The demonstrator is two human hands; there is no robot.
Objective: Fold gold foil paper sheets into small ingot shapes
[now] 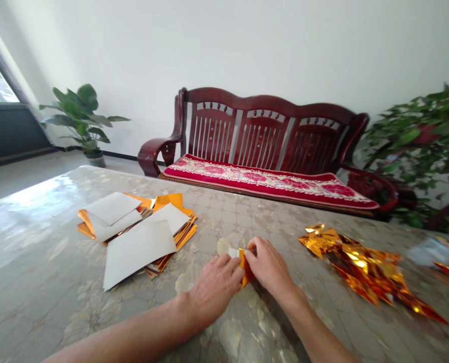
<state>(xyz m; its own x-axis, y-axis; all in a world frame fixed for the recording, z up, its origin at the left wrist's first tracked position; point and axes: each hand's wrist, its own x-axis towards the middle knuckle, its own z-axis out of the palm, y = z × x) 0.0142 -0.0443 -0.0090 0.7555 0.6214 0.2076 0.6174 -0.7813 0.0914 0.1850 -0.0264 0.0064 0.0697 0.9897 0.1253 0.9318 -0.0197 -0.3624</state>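
Together, hands (215, 281) on foil (246, 272), plant (81, 113) in pot (94, 161)

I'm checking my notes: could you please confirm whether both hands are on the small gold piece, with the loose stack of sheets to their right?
Not quite: in the head view, the loose stack of sheets lies left of both the left hand and right hand, which are on the small gold piece.

A small paper (246, 274) is showing gold on its right part and white on its left, is lying partly hidden on the table (43, 247), and is sitting well in from the far edge.
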